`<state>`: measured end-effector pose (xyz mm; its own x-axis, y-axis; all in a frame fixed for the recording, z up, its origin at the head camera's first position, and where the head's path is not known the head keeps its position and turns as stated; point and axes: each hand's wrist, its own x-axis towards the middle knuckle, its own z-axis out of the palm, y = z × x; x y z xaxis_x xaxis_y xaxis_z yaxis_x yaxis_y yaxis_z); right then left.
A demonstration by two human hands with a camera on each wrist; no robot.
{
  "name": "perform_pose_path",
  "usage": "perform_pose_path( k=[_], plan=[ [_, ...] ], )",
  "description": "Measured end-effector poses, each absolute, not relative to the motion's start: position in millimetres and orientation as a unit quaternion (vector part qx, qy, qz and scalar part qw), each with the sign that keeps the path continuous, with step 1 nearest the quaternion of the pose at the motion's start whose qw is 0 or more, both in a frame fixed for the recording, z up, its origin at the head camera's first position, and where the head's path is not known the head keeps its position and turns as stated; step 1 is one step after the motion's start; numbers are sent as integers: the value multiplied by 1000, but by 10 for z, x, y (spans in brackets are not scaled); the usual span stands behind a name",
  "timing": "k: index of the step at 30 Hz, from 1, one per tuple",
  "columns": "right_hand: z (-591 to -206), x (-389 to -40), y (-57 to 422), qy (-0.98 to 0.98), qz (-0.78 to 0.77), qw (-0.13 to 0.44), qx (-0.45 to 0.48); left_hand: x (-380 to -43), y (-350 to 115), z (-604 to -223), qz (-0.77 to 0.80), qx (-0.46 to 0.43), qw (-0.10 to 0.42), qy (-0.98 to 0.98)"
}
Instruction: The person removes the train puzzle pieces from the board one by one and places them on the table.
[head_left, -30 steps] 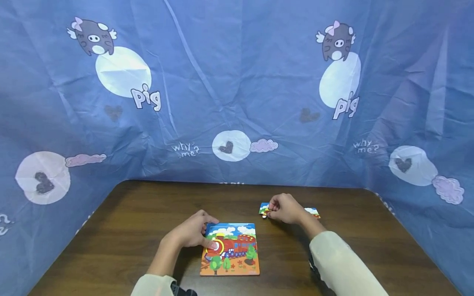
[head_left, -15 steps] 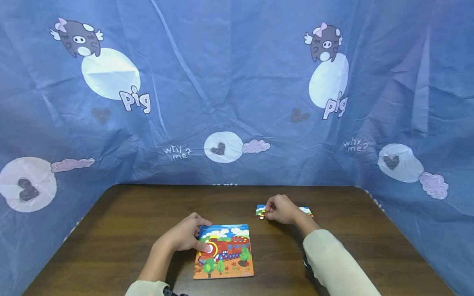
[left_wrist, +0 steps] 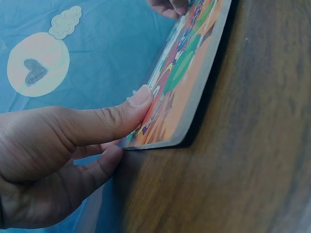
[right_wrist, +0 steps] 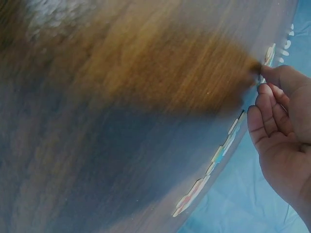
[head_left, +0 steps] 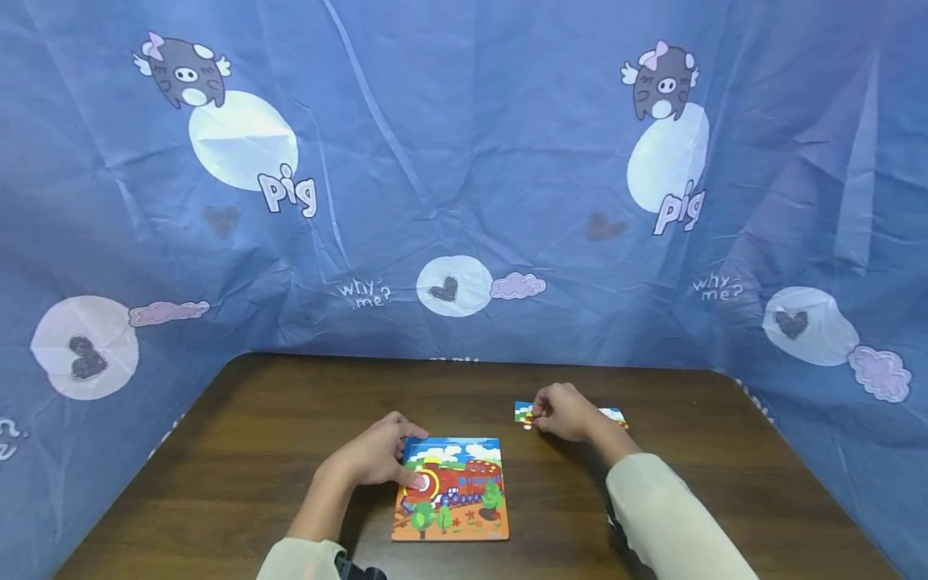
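Note:
A square jigsaw puzzle (head_left: 464, 507) with a red train, trees and clouds lies on the table before me. My left hand (head_left: 371, 453) grips its left edge, the thumb (left_wrist: 141, 97) on the picture and the fingers at the side. Farther back and to the right, my right hand (head_left: 569, 412) pinches a small jigsaw piece (head_left: 523, 411) with blue sky and green on it. More joined pieces (head_left: 617, 416) show on the other side of that hand, also seen as a strip (right_wrist: 218, 154) in the right wrist view. The hand hides the middle of this row.
Both things lie on a dark brown wooden table (head_left: 304, 403). Bare wood separates the square puzzle from the row of pieces. A blue cloth (head_left: 449, 201) printed with pigs and hearts hangs behind the table and along its sides.
The left piece under my right hand has shifted slightly to the right, and the fingers went with it. My left hand and the square puzzle stay in place.

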<state>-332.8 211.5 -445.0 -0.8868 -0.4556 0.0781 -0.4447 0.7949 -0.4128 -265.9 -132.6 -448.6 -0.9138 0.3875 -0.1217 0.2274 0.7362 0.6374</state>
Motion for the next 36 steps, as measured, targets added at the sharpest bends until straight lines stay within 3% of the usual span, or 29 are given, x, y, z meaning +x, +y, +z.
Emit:
perform_pose_path(
  k=[9, 21, 36],
  plan=[
    [-4377, -3325, 2054, 932, -212, -10, -295, -2651, -1310, -4470, 318, 163, 120, 926],
    [-4313, -3191, 1841, 915, -214, 8, -341, -2657, -1311, -4475, 313, 169, 118, 927],
    [-4308, -2885, 1638, 903, -203, 81, -369, -2653, -1304, -4478, 314, 162, 117, 928]
  ],
)
